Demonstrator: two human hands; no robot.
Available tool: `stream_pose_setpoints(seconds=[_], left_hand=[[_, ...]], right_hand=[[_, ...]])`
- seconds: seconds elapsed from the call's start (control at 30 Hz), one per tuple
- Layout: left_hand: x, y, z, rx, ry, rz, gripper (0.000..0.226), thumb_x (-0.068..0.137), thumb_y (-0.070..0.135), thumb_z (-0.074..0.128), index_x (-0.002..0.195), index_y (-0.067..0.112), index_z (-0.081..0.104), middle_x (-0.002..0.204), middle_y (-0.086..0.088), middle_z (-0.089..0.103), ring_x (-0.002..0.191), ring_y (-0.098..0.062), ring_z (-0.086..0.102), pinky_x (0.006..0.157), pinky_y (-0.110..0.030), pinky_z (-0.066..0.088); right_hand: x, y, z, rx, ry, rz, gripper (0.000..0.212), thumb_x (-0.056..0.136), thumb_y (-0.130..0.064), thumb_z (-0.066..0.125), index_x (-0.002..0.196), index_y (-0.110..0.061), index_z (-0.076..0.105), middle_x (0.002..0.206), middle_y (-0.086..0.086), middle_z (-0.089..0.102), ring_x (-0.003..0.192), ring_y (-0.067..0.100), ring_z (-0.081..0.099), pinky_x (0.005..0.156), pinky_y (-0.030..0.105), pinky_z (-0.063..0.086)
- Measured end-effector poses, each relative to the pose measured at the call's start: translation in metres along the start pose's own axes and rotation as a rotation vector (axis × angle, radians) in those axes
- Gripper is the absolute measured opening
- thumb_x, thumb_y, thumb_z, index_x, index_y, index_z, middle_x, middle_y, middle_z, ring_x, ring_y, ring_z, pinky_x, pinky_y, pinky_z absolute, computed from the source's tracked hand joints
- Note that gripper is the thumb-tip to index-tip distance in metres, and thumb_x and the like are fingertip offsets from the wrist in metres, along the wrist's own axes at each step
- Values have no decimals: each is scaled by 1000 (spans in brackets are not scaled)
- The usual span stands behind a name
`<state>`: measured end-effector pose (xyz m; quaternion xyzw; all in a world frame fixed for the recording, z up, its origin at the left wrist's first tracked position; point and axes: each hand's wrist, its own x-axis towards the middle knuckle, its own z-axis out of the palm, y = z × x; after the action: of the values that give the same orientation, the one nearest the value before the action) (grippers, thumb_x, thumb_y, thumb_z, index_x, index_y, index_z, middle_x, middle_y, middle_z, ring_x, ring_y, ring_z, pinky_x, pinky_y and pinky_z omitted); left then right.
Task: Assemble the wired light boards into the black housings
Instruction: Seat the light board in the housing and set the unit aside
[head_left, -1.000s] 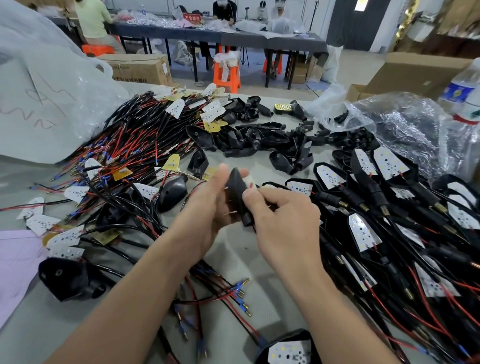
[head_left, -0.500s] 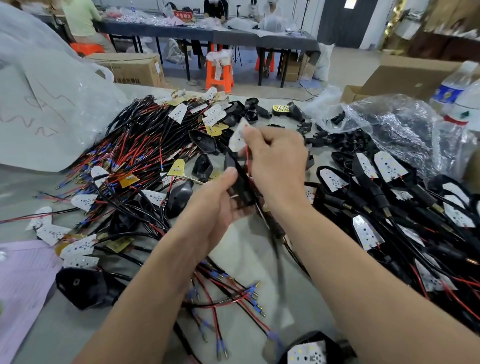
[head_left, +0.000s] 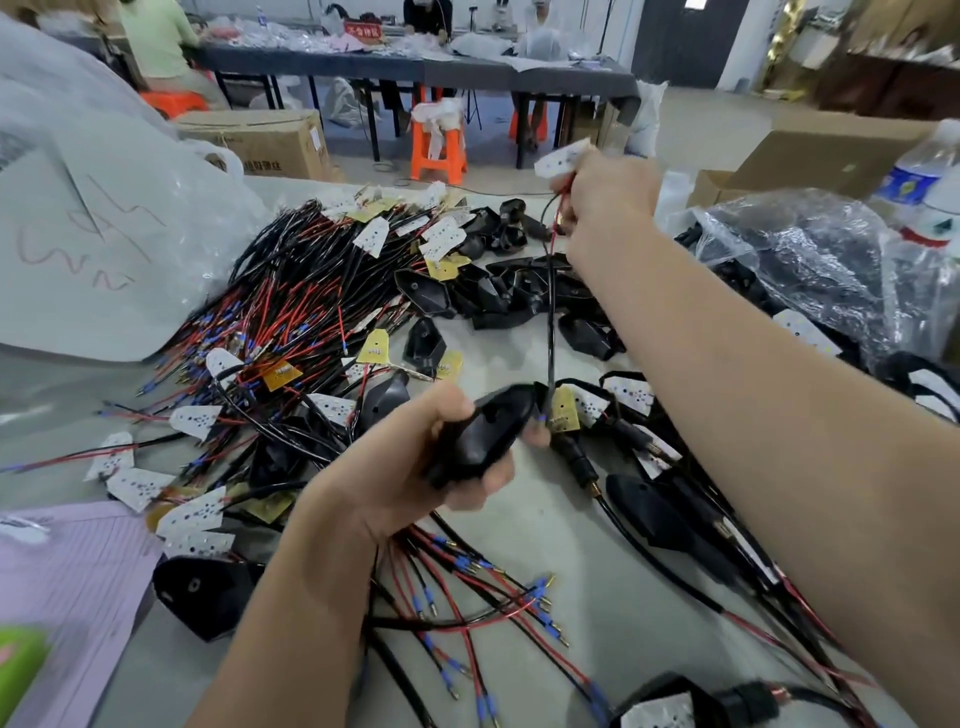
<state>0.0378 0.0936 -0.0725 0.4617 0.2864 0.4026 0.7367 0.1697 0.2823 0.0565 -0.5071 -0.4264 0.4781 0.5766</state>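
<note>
A heap of wired boards (head_left: 291, 322) lies on the table (head_left: 545, 525) at left; beside it the left hand (head_left: 410, 478) grips a black housing (head_left: 483, 434). From the housing's tip a wire (head_left: 550, 322) runs taut upward; the right hand (head_left: 608, 200), well apart and higher, pinches the white light board (head_left: 561, 158) at its end.

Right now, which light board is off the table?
The board pinched in the right hand, wires trailing down to the housing in the left hand; the rest lie on the table.
</note>
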Motion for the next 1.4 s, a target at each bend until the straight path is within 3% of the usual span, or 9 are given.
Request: stream_pose_setpoints(seconds=[0.1, 0.2, 0.33, 0.47, 0.57, 0.77, 0.93, 1.13, 1.4], left_hand=[[-14, 4, -14, -36, -154, 19, 57, 84, 44, 64, 118, -1, 69, 70, -9, 63, 43, -9, 48, 43, -17, 39], [-17, 8, -23, -287, -33, 239, 52, 83, 39, 66, 115, -1, 69, 70, -9, 64, 41, -8, 43, 41, -16, 44], [-25, 13, -35, -559, 195, 529, 51, 83, 40, 51, 119, 6, 66, 71, -2, 56, 46, -8, 27, 45, -16, 39], [-35, 14, -46, -729, 290, 711, 52, 84, 39, 51, 124, 8, 60, 75, 1, 52, 46, -6, 36, 48, -17, 33], [-34, 12, -48, -718, 396, 719, 51, 83, 39, 52, 123, 7, 62, 76, 0, 51, 46, -6, 36, 47, -18, 32], [-26, 13, -39, -638, 536, 638, 52, 79, 38, 56, 115, 3, 69, 76, -3, 53, 46, -8, 34, 47, -19, 30], [-15, 15, -30, -541, 677, 478, 48, 96, 34, 45, 122, 0, 66, 77, -8, 56, 48, -12, 37, 45, -21, 35], [20, 7, 4, -178, 759, 211, 31, 109, 34, 41, 113, 10, 60, 80, -11, 69, 52, -14, 56, 48, -21, 46], [29, -7, 25, 2, 586, 15, 31, 109, 21, 43, 128, 5, 61, 107, -14, 74, 72, -21, 68, 61, -30, 56]], right_hand=[[17, 22, 4, -203, -108, 114, 20, 96, -3, 50, 78, -10, 53, 67, 5, 57, 40, 10, 48, 36, 19, 37], [4, 54, 18, -310, -325, 265, 13, 98, 0, 47, 94, -5, 58, 77, 13, 64, 47, 15, 56, 43, 23, 45], [-33, 81, 23, -771, -431, -196, 47, 88, -6, 58, 133, -16, 62, 112, 10, 73, 99, 25, 65, 93, 39, 55], [-92, 92, 23, -1042, -636, -456, 17, 89, -27, 62, 84, -15, 73, 84, 5, 70, 86, 28, 66, 72, 31, 52], [-136, 114, 17, -1385, -885, -523, 27, 96, -40, 59, 91, -14, 61, 93, 11, 64, 82, 30, 59, 54, 28, 37], [-151, 130, 18, -1433, -896, -443, 28, 85, -22, 64, 69, -14, 43, 72, 2, 45, 90, 34, 65, 65, 31, 42], [-125, 98, -6, -1160, -672, -276, 35, 87, -42, 62, 68, -13, 56, 73, 6, 59, 68, 25, 53, 57, 28, 36], [-92, 48, -59, -45, -436, 59, 14, 94, -7, 56, 81, -9, 63, 64, 10, 71, 39, 13, 47, 41, 21, 40], [-76, 62, -106, 258, -265, 81, 19, 103, -4, 46, 91, -10, 60, 67, 10, 67, 44, 13, 47, 45, 20, 42]])
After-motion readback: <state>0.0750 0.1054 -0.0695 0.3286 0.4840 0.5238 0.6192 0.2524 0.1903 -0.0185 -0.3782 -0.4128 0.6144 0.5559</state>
